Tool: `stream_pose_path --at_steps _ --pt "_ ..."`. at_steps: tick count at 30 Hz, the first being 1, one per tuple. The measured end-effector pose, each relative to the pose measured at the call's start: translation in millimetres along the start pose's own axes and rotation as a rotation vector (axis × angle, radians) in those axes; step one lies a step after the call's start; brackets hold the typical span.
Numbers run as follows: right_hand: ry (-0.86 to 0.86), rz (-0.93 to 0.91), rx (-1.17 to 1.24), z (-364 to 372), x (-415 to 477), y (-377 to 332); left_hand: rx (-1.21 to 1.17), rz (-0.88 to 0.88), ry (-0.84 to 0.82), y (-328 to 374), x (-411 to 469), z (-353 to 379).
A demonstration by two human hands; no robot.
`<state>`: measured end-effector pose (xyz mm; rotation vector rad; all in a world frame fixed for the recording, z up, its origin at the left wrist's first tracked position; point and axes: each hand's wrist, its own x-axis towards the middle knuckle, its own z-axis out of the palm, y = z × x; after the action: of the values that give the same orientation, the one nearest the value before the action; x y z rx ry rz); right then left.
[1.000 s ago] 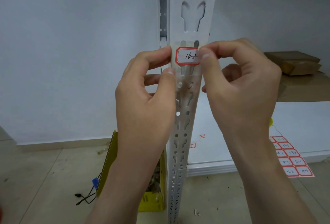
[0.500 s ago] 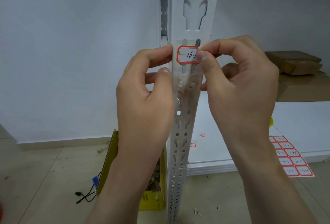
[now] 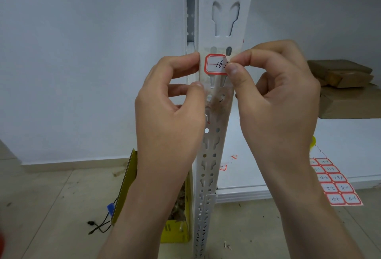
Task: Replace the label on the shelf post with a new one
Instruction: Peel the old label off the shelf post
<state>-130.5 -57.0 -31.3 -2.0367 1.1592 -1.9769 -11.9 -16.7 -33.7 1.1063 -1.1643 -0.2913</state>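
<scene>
A white perforated shelf post (image 3: 214, 139) stands upright in the middle. A red-bordered white label (image 3: 214, 63) with handwritten figures lies on its front face, under a strip of clear tape (image 3: 206, 50). My left hand (image 3: 171, 114) pinches the tape's left end at the post's edge. My right hand (image 3: 276, 102) pinches the label's right end between thumb and forefinger, hiding the last figure. Brown residue marks the post just below the label.
A sheet of red-bordered labels (image 3: 334, 182) lies on the white shelf board (image 3: 268, 168) at the lower right. Cardboard boxes (image 3: 346, 91) sit on the shelf at right. A yellow box (image 3: 127, 186) stands on the floor left of the post, with a black cable (image 3: 99, 225) beside it.
My right thumb and forefinger have slid left over the label's right end, covering more of the writing. The left hand has stayed at the post's edge.
</scene>
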Motion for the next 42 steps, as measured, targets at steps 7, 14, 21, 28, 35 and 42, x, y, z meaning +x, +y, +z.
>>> stream_pose_path --at_steps 7,14,21,28,35,42 --pt "-0.004 -0.016 0.027 -0.8 -1.5 -1.5 -0.001 0.011 0.004 -0.3 0.1 -0.1" --pt "0.006 -0.022 0.04 -0.5 -1.5 -3.5 0.018 0.031 0.01 -1.5 0.6 0.0" --pt "-0.001 -0.026 0.029 -1.8 -2.2 -6.0 0.033 0.041 0.011 -1.4 0.9 0.0" --pt "-0.005 -0.025 0.039 -2.4 -2.7 -4.9 0.013 0.036 0.014 -1.1 0.9 -0.5" --pt "-0.019 -0.038 0.031 -2.7 -3.1 -3.2 0.003 0.033 0.009 -1.6 1.3 -0.7" --pt "-0.023 -0.065 0.051 -3.0 -3.2 -2.1 0.016 0.034 0.009 -0.9 2.1 -0.5"
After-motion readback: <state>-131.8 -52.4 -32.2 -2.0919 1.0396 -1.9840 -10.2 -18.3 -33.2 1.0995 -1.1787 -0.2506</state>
